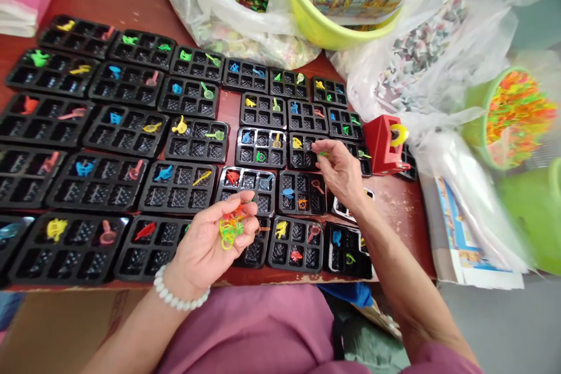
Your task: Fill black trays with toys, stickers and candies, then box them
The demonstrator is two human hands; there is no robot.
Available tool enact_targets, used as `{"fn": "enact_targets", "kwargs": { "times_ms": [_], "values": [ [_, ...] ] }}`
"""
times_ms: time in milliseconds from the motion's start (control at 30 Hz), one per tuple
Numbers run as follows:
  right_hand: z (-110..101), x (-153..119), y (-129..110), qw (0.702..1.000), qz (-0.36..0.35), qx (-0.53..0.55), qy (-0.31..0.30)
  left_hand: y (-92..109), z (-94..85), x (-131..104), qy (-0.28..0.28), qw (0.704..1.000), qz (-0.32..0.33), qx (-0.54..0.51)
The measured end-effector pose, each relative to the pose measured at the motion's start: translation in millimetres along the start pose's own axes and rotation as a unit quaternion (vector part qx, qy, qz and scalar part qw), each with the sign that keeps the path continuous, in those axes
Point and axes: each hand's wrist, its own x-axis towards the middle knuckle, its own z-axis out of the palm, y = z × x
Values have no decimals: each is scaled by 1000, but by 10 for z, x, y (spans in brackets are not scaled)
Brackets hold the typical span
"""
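Note:
My left hand point(219, 234) is cupped, palm up, around a small heap of red, yellow and green plastic rings point(231, 228). Over a black compartment tray point(302, 158) at centre right, my right hand point(337, 166) pinches a small green piece, mostly covered by the fingers; it looks like one of the same rings. A yellow toy piece point(297, 143) lies in that tray's upper left compartment. Just below, another black tray point(302, 207) holds a blue piece point(288, 193), a reddish magnifier-shaped piece point(318, 186) and an orange ring point(302, 204).
Rows of similar black trays point(94, 198) with small coloured pieces cover the red-brown table. A red tape dispenser point(383, 146) stands at right. Behind are a yellow-green tub point(333, 41) and a plastic bag point(197, 11). Farther right, a green bucket point(477, 117) holds orange and green pieces.

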Motion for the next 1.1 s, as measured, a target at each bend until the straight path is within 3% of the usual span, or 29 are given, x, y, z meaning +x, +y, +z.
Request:
{"fn": "enact_targets", "kwargs": {
  "times_ms": [133,300,400,467,567,700,767,900,1033,1100],
  "values": [
    [21,-5,2,999,30,38,3,11,-24,4,-8,1000,0,2],
    [28,65,-27,1000,-1,-17,11,17,-38,20,-20,1000,-2,4],
    [15,85,-187,997,39,61,14,-35,48,72,-36,999,-3,26],
    [10,61,-363,976,103,190,-8,-95,154,128,-60,997,4,56],
    [25,-19,-628,921,177,340,-62,-188,344,216,-119,988,29,94],
    [81,-138,-788,899,184,388,-89,-268,540,289,-198,970,62,128],
    [105,-186,-795,907,179,372,-78,-294,586,312,-206,963,82,155],
    [136,-263,-789,949,142,278,-52,-342,612,379,-165,959,126,191],
    [152,-293,-738,992,11,125,-7,-364,615,448,-126,971,113,168],
    [129,-263,-651,997,-58,40,31,-330,604,453,-108,974,111,167]
  ]
}}
